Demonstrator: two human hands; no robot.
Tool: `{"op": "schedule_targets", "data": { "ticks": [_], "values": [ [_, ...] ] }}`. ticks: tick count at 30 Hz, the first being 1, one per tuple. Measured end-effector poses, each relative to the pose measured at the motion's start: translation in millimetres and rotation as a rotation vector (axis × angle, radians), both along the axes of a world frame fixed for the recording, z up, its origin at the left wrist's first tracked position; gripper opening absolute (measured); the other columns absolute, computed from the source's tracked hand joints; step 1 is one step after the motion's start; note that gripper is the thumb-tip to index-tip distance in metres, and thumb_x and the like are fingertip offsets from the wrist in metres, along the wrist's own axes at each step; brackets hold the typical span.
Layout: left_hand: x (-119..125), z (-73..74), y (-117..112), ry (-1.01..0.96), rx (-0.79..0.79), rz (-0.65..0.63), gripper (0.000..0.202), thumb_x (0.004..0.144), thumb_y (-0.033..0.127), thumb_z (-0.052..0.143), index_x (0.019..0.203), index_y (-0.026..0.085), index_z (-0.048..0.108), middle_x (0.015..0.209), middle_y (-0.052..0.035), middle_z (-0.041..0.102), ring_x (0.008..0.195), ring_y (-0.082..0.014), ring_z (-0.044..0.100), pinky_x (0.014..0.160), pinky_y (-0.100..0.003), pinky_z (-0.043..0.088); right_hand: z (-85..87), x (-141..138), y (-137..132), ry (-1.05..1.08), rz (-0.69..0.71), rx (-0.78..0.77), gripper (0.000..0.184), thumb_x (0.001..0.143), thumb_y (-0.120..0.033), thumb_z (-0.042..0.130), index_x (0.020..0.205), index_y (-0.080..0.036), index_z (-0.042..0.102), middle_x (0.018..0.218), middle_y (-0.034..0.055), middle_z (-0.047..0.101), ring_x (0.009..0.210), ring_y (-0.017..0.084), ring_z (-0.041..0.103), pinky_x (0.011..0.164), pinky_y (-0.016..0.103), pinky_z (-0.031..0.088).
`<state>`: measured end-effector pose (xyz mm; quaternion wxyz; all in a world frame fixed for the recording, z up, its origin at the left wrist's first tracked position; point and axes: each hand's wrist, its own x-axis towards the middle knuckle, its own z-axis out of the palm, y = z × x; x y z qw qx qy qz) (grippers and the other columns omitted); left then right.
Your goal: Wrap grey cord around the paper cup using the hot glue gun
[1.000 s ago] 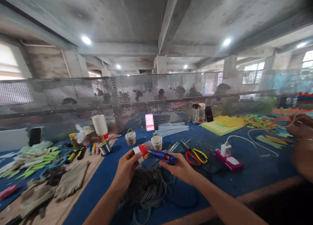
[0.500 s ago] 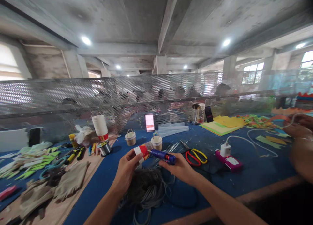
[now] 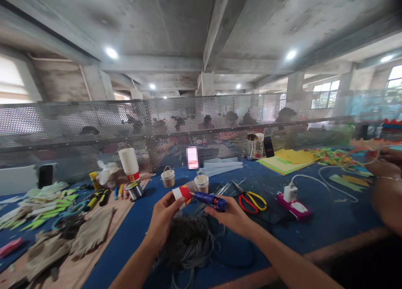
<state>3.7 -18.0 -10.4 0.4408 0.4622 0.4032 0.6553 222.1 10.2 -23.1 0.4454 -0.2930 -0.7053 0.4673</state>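
Far left of the grip, the paper cup stack [image 3: 128,161] and wire spool [image 3: 135,190] hadn't moved over the last second. Left hand [image 3: 166,209] had the red-and-white cup [image 3: 177,193] pinched between thumb and fingers, tilted, same hold as a second earlier; beyond it stood a small lidded bucket [image 3: 168,177]. Grey cord bundle [image 3: 188,238] lay below, between the forearms. Second lidded bucket [image 3: 201,182] stood just past the cup. Blue glue gun [image 3: 205,198] pointed left, nozzle at or just beside the cup's red band; couldn't tell contact, and no glue bead was visible. Right hand [image 3: 230,213] was wrapped round the gun's grip; couldn't see whether the trigger was squeezed. Net change at the cup: basically nil, so I'd read it as a steady hold at the nozzle, no visible progress. Right of the grip, red-and-yellow-handled scissors [image 3: 262,204] and the magenta power strip [image 3: 294,207] sat put. Only a co-worker's arm [image 3: 387,199], far right, had shifted slightly, well apart from the work.
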Motion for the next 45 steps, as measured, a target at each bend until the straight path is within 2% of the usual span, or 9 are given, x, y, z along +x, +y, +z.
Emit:
{"op": "schedule_targets", "data": {
  "ticks": [5, 15, 22, 27, 39, 45],
  "values": [
    [3, 3.1, -3, 0.028, -0.006, 0.043, 0.039, 0.066, 0.033, 0.084, 0.100, 0.016, 0.076, 0.094, -0.0072, 0.077, 0.084, -0.0207, 0.069, 0.079, -0.027, 0.051, -3.4, -1, 1, 0.013, -0.006, -0.013, 0.039, 0.074, -0.053, 0.073, 0.072, -0.016, 0.062, 0.056, -0.0047, 0.045, 0.053, 0.009, 0.037, 0.048, 0.023, 0.031],
    [2, 1.0, -3, 0.125, 0.026, 0.049, 0.040, 0.068, 0.035, 0.081, 0.103, 0.015, 0.075, 0.099, -0.0087, 0.077, 0.091, -0.0251, 0.068, 0.082, -0.029, 0.051, -8.8, -1, 5, 0.014, -0.020, -0.002, 0.037, 0.077, -0.051, 0.071, 0.066, -0.017, 0.057, 0.051, -0.0052, 0.042, 0.051, 0.010, 0.037, 0.045, 0.022, 0.030],
    [4, 4.4, -6, 0.215, 0.034, 0.047, 0.038, 0.070, 0.034, 0.081, 0.104, 0.017, 0.076, 0.102, -0.0073, 0.077, 0.090, -0.0242, 0.068, 0.079, -0.026, 0.050, -11.8, -2, 9, 0.023, -0.038, 0.058, 0.036, 0.077, -0.049, 0.070, 0.067, -0.016, 0.061, 0.062, -0.0033, 0.044, 0.058, 0.010, 0.034, 0.049, 0.022, 0.030],
    [6, 9.8, -9, 0.224, 0.019, 0.083, 0.041, 0.065, 0.036, 0.083, 0.100, 0.015, 0.077, 0.096, -0.0075, 0.078, 0.089, -0.0268, 0.068, 0.078, -0.028, 0.050, -9.0, -2, 7, 0.015, -0.060, 0.052, 0.040, 0.076, -0.052, 0.070, 0.062, -0.016, 0.060, 0.060, -0.0037, 0.042, 0.058, 0.010, 0.034, 0.051, 0.023, 0.032],
    [6, 8.5, -7, 0.244, 0.025, 0.080, 0.038, 0.069, 0.035, 0.080, 0.102, 0.016, 0.075, 0.094, -0.0066, 0.077, 0.091, -0.0268, 0.068, 0.084, -0.031, 0.050, -6.8, -2, 5, 0.019, -0.035, 0.044, 0.039, 0.077, -0.049, 0.070, 0.063, -0.016, 0.055, 0.062, -0.0037, 0.038, 0.058, 0.009, 0.030, 0.049, 0.022, 0.027],
    [6, 7.3, -7, 0.244, 0.017, 0.088, 0.039, 0.069, 0.035, 0.080, 0.103, 0.015, 0.075, 0.096, -0.0073, 0.077, 0.093, -0.0282, 0.068, 0.083, -0.032, 0.050, -2.8, -1, 4, -0.021, -0.044, -0.046, 0.042, 0.075, -0.051, 0.071, 0.060, -0.018, 0.051, 0.053, -0.0059, 0.036, 0.050, 0.008, 0.030, 0.045, 0.023, 0.025]
  ]
}}
